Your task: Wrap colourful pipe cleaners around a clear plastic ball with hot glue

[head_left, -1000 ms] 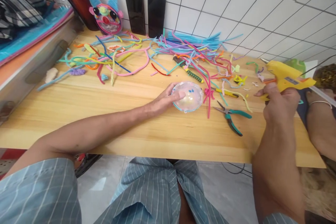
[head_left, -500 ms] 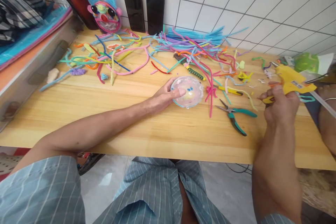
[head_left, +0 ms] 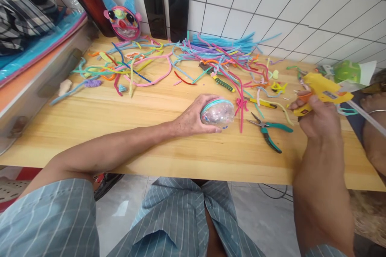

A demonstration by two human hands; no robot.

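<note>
My left hand [head_left: 194, 118] is closed round a clear plastic ball [head_left: 219, 113] with a light-blue pipe cleaner rim, tilted on its side at the middle of the table. Small blue bits show near its lower edge. Over the table's right side, my right hand [head_left: 319, 117] grips a yellow glue gun [head_left: 324, 90], with a clear glue stick [head_left: 366, 116] sticking out of its back. Between my hands lie teal-handled pliers [head_left: 269, 131], spread apart, and a yellow craft knife [head_left: 263, 103]. A pink pipe cleaner [head_left: 241, 108] lies just right of the ball.
Loose pipe cleaners [head_left: 150, 68] and a blue bundle [head_left: 226, 44] spread along the back. A decorated face ball with blue ears [head_left: 125, 22], two phones [head_left: 178, 16] and a red bottle [head_left: 86, 0] stand by the tiled wall. Another person's arm [head_left: 374, 128] is at the right edge.
My left hand has turned the ball, so its blue rim now faces up and left and its clear side shows. My right hand has shifted slightly left with the glue gun.
</note>
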